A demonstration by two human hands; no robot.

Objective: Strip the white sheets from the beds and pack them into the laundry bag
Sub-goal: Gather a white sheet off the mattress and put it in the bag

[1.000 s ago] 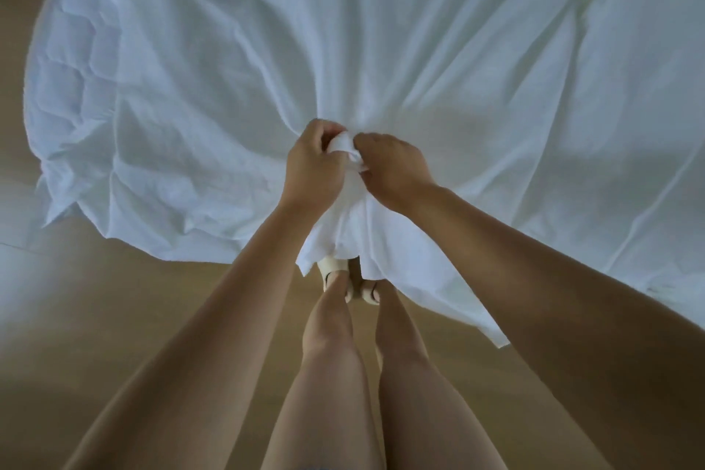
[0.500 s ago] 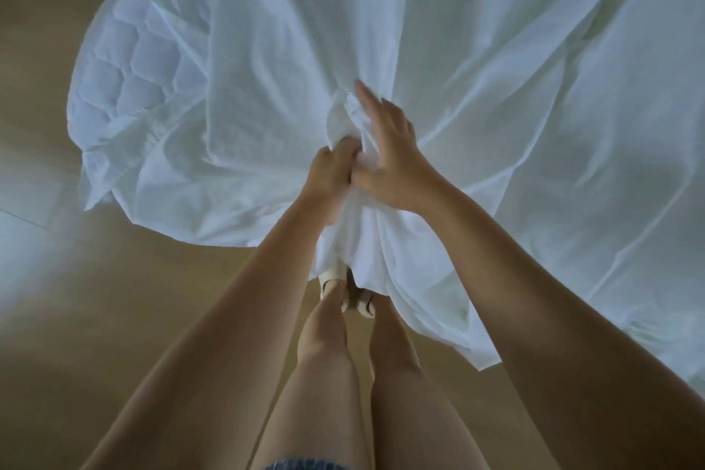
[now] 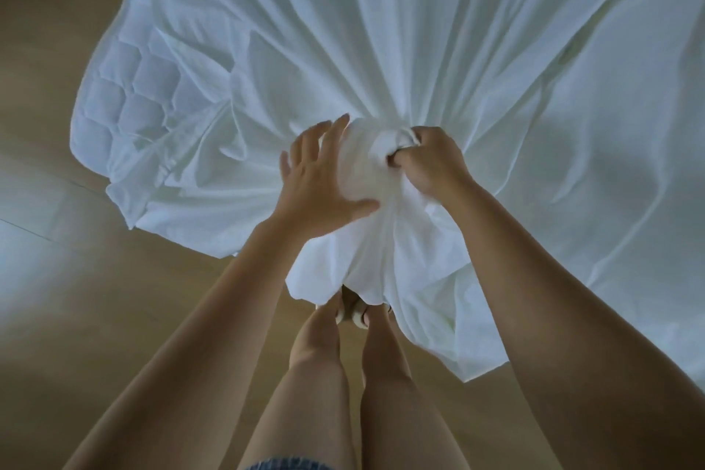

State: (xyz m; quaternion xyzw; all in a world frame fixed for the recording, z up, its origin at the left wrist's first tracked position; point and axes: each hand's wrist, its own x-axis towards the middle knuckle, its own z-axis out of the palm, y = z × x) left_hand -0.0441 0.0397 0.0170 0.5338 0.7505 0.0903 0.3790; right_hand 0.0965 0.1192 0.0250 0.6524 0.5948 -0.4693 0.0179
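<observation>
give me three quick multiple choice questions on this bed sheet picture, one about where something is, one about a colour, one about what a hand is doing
1. Where does the quilted mattress pad show?
A. at the left, where the sheet has come off
B. under the person's feet
C. bunched in the right hand

2. What colour is the sheet?
A. blue striped
B. white
C. grey

3. What state is the left hand in?
A. fist closed on the sheet
C. hanging by the person's side
B. open, fingers spread against the bunched sheet

Answers:
1. A, the quilted mattress pad lies bare at the left edge of the bed.
2. B, the sheet is plain white all over.
3. B, the left hand is flat and spread on the bunch, while the right hand is the one gripping a gathered fold.
</observation>
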